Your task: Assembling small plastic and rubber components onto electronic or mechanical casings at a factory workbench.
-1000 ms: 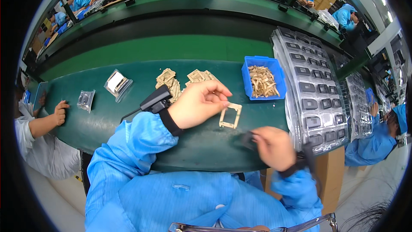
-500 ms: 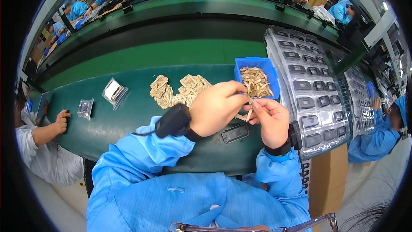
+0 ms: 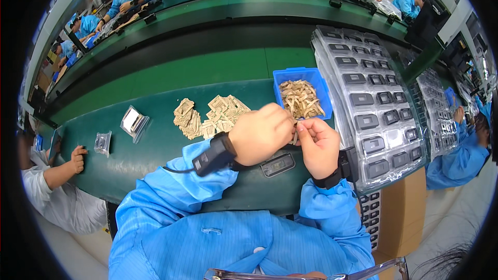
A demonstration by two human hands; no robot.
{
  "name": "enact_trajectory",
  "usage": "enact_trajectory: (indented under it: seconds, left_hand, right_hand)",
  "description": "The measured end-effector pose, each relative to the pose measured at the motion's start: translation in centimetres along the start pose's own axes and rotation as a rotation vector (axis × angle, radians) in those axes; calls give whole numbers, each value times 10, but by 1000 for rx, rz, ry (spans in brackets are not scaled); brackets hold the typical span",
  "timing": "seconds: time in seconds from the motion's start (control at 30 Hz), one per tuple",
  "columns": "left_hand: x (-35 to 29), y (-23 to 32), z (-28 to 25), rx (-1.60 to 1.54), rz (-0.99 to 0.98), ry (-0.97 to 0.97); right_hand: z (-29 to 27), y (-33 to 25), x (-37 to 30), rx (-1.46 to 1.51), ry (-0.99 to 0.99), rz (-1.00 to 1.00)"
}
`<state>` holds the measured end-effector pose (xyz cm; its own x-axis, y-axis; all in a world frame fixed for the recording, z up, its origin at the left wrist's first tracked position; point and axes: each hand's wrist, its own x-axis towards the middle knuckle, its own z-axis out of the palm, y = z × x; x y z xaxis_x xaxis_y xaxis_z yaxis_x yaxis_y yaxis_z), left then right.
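Note:
My left hand [image 3: 262,134] and my right hand [image 3: 320,146] meet over the green table, both with fingertips pinched. Between them shows part of a small beige strip [image 3: 295,134], mostly hidden by the fingers. Just below the hands lies a dark rectangular plastic housing [image 3: 278,165], flat on the table. Beyond my right hand stands a blue bin [image 3: 327,95] holding many loose tan strips [image 3: 301,98]. To the left of my left hand are two heaps of flat beige pieces, a nearer heap [image 3: 224,114] and a farther-left heap [image 3: 187,119].
Stacked clear trays [image 3: 365,103] with dark housings fill the right side. Two clear bags, one with a white item [image 3: 135,123] and a smaller one [image 3: 102,143], lie at left near another person's hand [image 3: 78,159]. An open carton [image 3: 407,212] stands below the trays. Several people work beyond.
My hands have drawn closer together, and the beige strips that showed below the fingers are now mostly covered. The whole view has shifted slightly.

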<state>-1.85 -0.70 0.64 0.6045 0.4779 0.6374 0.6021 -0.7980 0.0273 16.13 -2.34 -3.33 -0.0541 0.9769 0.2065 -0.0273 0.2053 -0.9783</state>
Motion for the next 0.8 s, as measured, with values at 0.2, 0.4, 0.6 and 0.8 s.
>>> enact_trajectory:
  seconds: [0.2,0.4,0.6,0.8]
  left_hand:
    - [13,-11,4,-543,-663,155]
    - [0,-4,0,14,145,-109]
    - [1,-2,8,109,238,-106]
    - [1,-2,9,195,268,-118]
  right_hand:
    - [-11,0,8,184,28,173]
    - [-16,1,8,376,120,279]
    - [-21,3,9,482,106,294]
    - [-26,3,8,654,18,389]
